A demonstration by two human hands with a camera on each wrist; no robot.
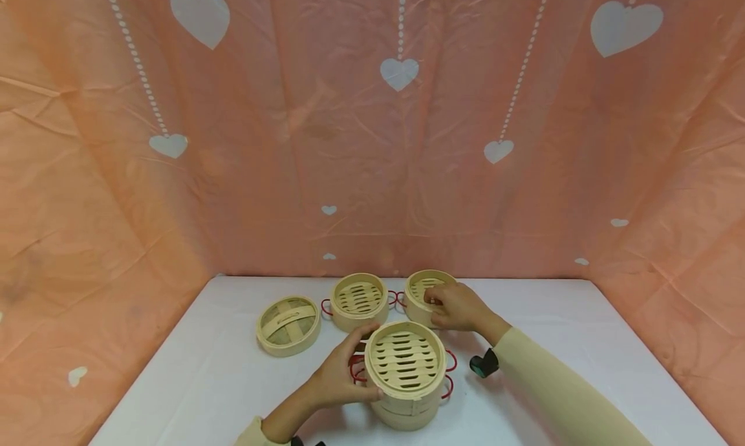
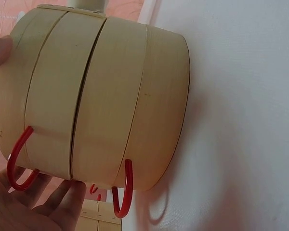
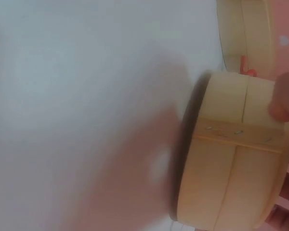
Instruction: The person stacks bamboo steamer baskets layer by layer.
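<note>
Near the table's front, two bamboo steamer baskets are stacked, each with red loop handles. My left hand grips the upper basket from the left, thumb on the near side and fingers behind. In the left wrist view the lower basket sits under it with a thin dark seam between. Farther back, my right hand pinches the near right rim of a third steamer basket. Its thumb presses the outer wall while the fingers reach inside. Whether this basket's base touches the table, I cannot tell.
Left of the third basket stands another steamer basket with red handles. A woven bamboo lid with a strap handle lies farther left on the white table. A pink curtain with hearts rises behind the table's back edge.
</note>
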